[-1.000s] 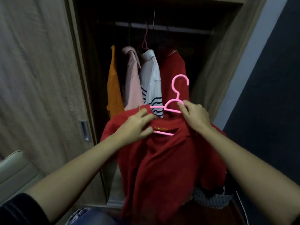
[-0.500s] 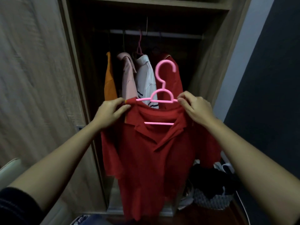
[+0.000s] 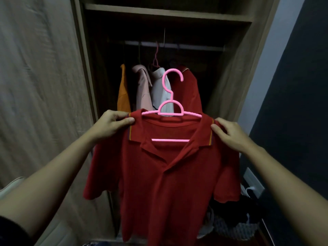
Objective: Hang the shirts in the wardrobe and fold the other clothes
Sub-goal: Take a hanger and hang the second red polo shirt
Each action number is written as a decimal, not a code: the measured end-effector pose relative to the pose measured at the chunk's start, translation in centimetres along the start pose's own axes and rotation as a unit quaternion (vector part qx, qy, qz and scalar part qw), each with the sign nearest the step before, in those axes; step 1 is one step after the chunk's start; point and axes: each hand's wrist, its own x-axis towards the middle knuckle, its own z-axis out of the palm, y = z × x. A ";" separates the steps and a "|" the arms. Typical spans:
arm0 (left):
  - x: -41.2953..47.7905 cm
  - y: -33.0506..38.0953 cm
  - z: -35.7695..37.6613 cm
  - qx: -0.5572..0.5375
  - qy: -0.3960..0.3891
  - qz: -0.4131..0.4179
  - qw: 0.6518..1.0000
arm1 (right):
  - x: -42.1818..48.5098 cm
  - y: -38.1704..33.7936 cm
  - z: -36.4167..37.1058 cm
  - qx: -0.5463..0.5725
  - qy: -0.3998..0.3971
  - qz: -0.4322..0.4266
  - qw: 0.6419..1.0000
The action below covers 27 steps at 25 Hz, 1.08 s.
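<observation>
- A red polo shirt (image 3: 165,174) fills the centre of the frame, held up in front of the open wardrobe (image 3: 234,82), with its front facing the camera and its collar open.
- The shirt sits on a pink hanger (image 3: 171,110). The hanger's shoulders run inside the neck opening, its lower bar shows across the open collar, and its hook stands upright above the collar, touching nothing.
- The left hand (image 3: 108,125), at centre left, pinches the shirt's shoulder just beside the collar, with thumb and curled fingers closed on the cloth.
- The right hand (image 3: 230,137), at centre right, grips the other shoulder in the same way, with the thumb in front and the fingers folded over the seam.
- Both short sleeves hang loose below the hands, and the hem drops to the bottom edge of the frame.
- Behind the hook, four garments hang on the rail (image 3: 195,47) in the upper middle. From left to right they are an orange shirt (image 3: 123,93), a pale pink shirt (image 3: 143,93), a white shirt (image 3: 162,89) and another red shirt (image 3: 190,96).
- A darker pink hook (image 3: 156,57) rises from the white shirt to the rail.
- A wooden shelf (image 3: 166,13) crosses the wardrobe above the rail.
- The wood-grain door (image 3: 44,86) covers the left of the frame.
- At lower right, a patterned basket (image 3: 236,229) holds dark clothes, and a wall socket (image 3: 253,183) sits on the dark wall above it.
</observation>
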 end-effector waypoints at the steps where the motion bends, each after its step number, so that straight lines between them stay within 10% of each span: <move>1: 0.0 0.4 -0.1 -0.007 -0.007 -0.003 1.000 | 0.2 -0.1 0.1 -0.002 0.018 0.005 1.000; 13: 0.2 0.0 0.7 0.208 0.127 0.052 0.968 | 3.2 -5.7 1.1 0.121 0.090 0.072 0.986; 16: 0.8 1.8 4.1 0.292 0.156 0.070 0.941 | 4.6 -10.9 3.9 0.424 -0.036 0.208 0.881; 20: 1.7 5.3 9.3 0.422 0.162 0.059 0.890 | 7.7 -13.7 3.8 0.572 0.045 0.303 0.761; 23: 2.8 9.0 12.3 0.460 0.129 0.035 0.878 | 9.9 -13.1 1.9 0.563 0.125 0.348 0.739; 27: 4.7 10.7 12.8 0.312 0.032 -0.036 0.949 | 11.4 -10.9 -0.7 0.506 0.171 0.378 0.756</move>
